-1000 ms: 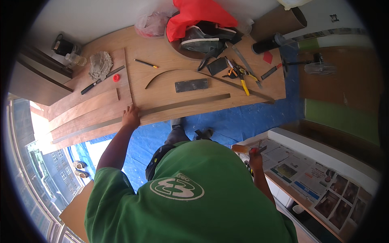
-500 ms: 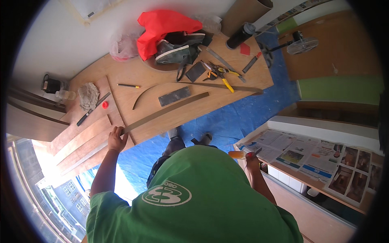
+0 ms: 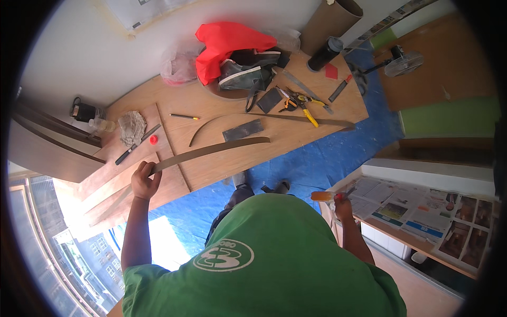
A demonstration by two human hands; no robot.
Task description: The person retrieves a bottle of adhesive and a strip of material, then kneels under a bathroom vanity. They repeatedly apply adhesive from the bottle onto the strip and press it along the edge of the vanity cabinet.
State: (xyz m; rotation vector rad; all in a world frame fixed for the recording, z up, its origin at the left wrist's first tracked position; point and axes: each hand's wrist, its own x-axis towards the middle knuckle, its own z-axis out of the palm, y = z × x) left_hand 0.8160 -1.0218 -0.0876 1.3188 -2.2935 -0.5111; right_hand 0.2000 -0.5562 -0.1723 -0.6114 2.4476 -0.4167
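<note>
My left hand [image 3: 144, 181] grips a long, thin brown edging strip [image 3: 211, 150] near the table's front edge. The strip runs right from my fingers over the wooden table, bowing slightly, and a paler length trails down-left. At the right, my right hand [image 3: 343, 207] is closed round a small tool with an amber part [image 3: 321, 196] and a dark, narrow end; its exact kind is unclear. A dark flat block [image 3: 243, 130] lies just beyond the strip. Behind it curves a second brown strip [image 3: 285, 117]. Left of that rests a yellow-and-black pencil-like stick [image 3: 184, 117].
Yellow-handled cutters [image 3: 309, 116], a black bottle [image 3: 325, 54] and a bag with red cloth [image 3: 224, 47] occupy the table's back and right. A newspaper-covered shelf [image 3: 412, 211] stands to my right. Blue sheeting [image 3: 296, 169] covers the floor.
My left hand has raised its end of the strip a little, and the strip bows more. The whole view has shifted slightly right and down. My right hand keeps its tool.
</note>
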